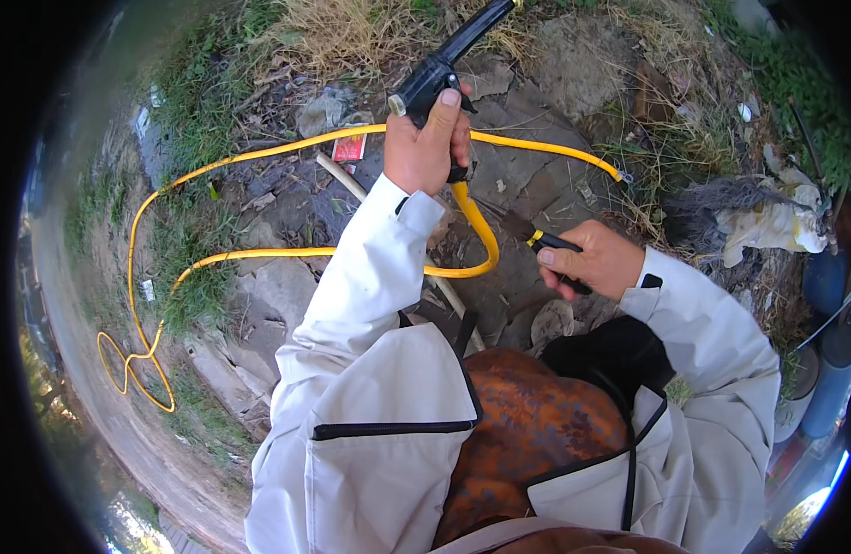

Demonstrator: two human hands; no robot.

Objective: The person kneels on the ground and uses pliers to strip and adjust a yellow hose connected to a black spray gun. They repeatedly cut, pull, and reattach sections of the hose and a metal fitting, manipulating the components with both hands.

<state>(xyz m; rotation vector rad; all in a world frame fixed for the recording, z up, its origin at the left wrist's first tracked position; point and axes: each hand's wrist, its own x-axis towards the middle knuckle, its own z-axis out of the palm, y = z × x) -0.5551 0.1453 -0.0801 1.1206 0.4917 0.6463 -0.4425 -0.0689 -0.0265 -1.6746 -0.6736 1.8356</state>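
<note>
Yellow hose (pixel 482 231) runs into the handle of a black spray gun (pixel 433 83), gripped in the left hand (pixel 416 157) at the far middle, the barrel pointing far right. Nearer and to the right, the right hand (pixel 596 260) is closed around the black-and-yellow handles of pliers (pixel 562 242). 1 hose end lies on the rocky ground (pixel 550 175) at the right.

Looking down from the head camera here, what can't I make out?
In the head view:
Black gun: its grip is mostly covered by the left hand.
Yellow hose: one stretch is hidden behind the white sleeve.
Hand tool: its handles are partly covered by the right hand.
Blue containers: too distorted near the dark rim to identify.
</note>
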